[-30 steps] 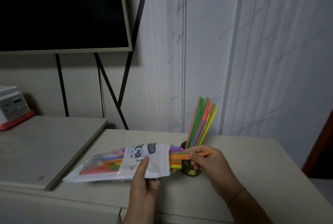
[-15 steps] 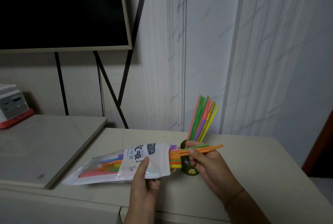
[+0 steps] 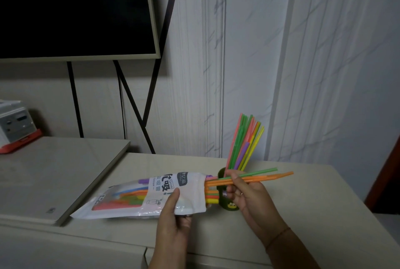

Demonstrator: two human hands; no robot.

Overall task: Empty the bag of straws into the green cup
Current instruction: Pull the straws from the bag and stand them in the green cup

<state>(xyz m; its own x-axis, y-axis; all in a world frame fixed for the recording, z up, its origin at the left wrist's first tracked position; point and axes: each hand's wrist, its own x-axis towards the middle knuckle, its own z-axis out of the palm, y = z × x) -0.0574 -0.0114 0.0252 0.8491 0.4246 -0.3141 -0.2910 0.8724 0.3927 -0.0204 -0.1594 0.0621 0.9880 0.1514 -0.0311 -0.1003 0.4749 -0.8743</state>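
Note:
My left hand [image 3: 173, 214] grips the white straw bag [image 3: 140, 197], which lies nearly level above the table with its open mouth to the right. Coloured straws show through its clear window and stick out of the mouth. My right hand [image 3: 244, 193] pinches a few orange and green straws [image 3: 259, 176], drawn partway out of the bag and pointing right. Behind that hand stands the dark green cup [image 3: 230, 206], partly hidden, holding several upright straws [image 3: 244, 143] that lean right.
The beige table [image 3: 313, 203] runs to a wall behind and drops off on the right. A raised light slab [image 3: 54, 173] lies on the left. A white and red device [image 3: 15, 125] sits far left. A dark screen [image 3: 71, 8] on black legs stands behind.
My right hand has pulled the pinched orange and green straws farther right out of the bag. The left hand and the bag have stayed nearly still.

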